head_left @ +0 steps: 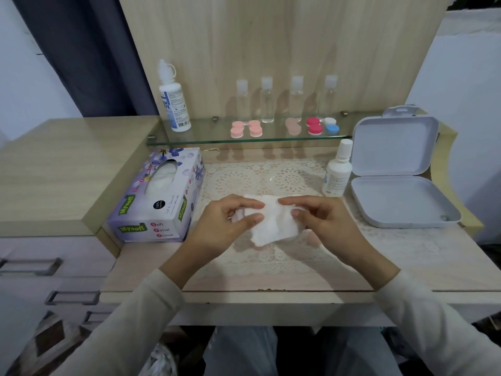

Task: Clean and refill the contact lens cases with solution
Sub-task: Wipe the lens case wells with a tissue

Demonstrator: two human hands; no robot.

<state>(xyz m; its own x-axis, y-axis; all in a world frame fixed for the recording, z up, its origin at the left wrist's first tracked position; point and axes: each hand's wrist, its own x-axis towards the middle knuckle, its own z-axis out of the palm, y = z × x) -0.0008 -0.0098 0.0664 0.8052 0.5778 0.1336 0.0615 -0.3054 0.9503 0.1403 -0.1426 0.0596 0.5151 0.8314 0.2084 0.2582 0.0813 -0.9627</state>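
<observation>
- Pale wood panelling is backing the desk [406, 267], which is carrying a lace mat [271, 175]; a glass shelf [206, 137] is running along its back.
- At the right a white hinged box [395, 180] is lying open; at the left a tissue box [162, 202] is sitting.
- Over the mat the left hand [222, 229] and right hand [325, 223] are each pinching an edge of a folded tissue [271, 223]; whether it is wrapping anything, I cannot tell.
- On the shelf a large solution bottle [173, 104] is standing capped; a small solution bottle [337, 172] is standing beside that box.
- Also on the shelf, the lens cases [314, 125] are sitting lidded, well apart from the hands; the task is looking barely begun, with opening, wiping and refilling remaining.
</observation>
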